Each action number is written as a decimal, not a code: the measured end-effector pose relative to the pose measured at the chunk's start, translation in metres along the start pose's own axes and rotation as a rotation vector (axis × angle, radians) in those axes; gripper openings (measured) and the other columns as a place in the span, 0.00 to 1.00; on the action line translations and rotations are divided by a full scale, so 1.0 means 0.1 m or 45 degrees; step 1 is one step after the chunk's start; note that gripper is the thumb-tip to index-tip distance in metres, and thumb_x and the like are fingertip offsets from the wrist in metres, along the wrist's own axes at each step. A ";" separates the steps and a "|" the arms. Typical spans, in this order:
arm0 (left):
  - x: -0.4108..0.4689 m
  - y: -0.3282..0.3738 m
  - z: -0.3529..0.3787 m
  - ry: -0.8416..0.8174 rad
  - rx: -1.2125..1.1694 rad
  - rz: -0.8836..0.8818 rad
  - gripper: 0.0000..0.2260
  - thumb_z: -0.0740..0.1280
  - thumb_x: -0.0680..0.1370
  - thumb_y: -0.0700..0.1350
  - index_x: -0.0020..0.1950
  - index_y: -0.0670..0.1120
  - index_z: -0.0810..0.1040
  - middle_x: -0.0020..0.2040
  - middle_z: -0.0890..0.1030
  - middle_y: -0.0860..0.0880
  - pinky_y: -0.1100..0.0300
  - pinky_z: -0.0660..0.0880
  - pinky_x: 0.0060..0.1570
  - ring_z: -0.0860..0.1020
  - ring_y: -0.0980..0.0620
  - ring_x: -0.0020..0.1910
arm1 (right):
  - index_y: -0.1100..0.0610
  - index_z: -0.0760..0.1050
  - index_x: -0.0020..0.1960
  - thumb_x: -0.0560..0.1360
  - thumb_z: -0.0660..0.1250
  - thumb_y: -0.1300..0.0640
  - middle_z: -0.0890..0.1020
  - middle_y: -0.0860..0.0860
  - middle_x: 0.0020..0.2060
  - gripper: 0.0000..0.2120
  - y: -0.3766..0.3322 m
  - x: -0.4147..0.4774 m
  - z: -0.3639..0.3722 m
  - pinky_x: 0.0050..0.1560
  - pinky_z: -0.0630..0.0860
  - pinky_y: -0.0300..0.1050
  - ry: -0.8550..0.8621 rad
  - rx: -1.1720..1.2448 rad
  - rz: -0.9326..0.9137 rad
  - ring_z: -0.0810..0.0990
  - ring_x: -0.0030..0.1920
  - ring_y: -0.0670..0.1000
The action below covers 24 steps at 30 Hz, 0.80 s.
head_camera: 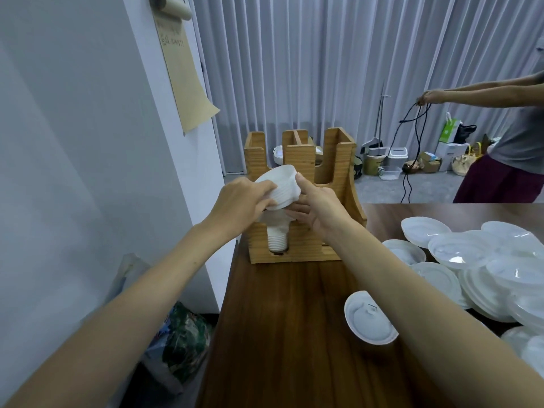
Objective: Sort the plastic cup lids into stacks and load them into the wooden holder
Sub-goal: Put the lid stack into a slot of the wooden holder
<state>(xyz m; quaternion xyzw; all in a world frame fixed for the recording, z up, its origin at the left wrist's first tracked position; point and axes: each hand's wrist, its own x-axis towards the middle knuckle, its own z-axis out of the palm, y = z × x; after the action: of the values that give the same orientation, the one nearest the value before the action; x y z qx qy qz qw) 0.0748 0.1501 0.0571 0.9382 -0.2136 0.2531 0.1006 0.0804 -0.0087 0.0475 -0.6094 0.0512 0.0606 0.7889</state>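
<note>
dark wooden table [279, 334]: beneath the wooden holder, running from it toward the viewer.

wooden holder [338, 160]: upright at the table's far end, slotted front; landmark for all entries below.

heap of loose lids [459, 250]: right of the holder and nearer than it, unsorted and overlapping.

held stack of lids [284, 188]: raised before the holder's left front column, tilted, not yet seated.

left hand [238, 204]: at the holder's left front, fingers curled over the held stack's ribbed side.

right hand [321, 209]: before the holder's middle, one digit raised against the held stack's rim, fingers cupped beneath it.

single lid [370, 319]: alone on the table, nearer than the holder and to its right, short of the heap.

loaded stack [277, 237]: already inside the holder's left front column, showing through the narrow slot, directly below the held stack.

judged advice for the step in hand: level the held stack first, centre it over the column, lower with both grips on until meeting the loaded stack, then ease the fingers out sideways. likely fault otherwise: rim catching the holder's edge, stack fanning apart.
</note>
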 end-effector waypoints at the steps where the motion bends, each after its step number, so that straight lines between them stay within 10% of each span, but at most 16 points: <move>1: 0.00 -0.01 0.01 -0.001 0.003 0.017 0.15 0.66 0.78 0.46 0.63 0.44 0.77 0.51 0.81 0.40 0.58 0.70 0.43 0.77 0.43 0.48 | 0.60 0.74 0.48 0.77 0.67 0.52 0.82 0.60 0.51 0.11 -0.02 0.02 0.02 0.54 0.80 0.51 0.020 0.004 0.005 0.83 0.50 0.56; 14: -0.01 -0.08 0.22 0.062 -0.135 0.002 0.17 0.69 0.76 0.46 0.63 0.42 0.76 0.57 0.80 0.43 0.55 0.74 0.48 0.78 0.44 0.52 | 0.64 0.76 0.51 0.76 0.68 0.61 0.82 0.61 0.48 0.07 0.01 0.07 0.05 0.46 0.82 0.46 0.103 0.029 0.033 0.84 0.47 0.55; 24: -0.04 -0.01 0.26 0.008 -0.067 0.091 0.15 0.67 0.77 0.46 0.62 0.43 0.77 0.53 0.79 0.45 0.57 0.74 0.48 0.75 0.48 0.53 | 0.60 0.81 0.51 0.75 0.63 0.60 0.81 0.55 0.52 0.10 0.42 -0.03 -0.28 0.56 0.71 0.48 0.318 -1.638 -1.270 0.77 0.55 0.55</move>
<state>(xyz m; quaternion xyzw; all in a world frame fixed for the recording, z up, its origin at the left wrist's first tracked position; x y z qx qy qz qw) 0.0832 0.1452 0.0326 0.9262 -0.2534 0.2536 0.1168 0.0712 -0.0251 0.0013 -0.8957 -0.1830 -0.3478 0.2081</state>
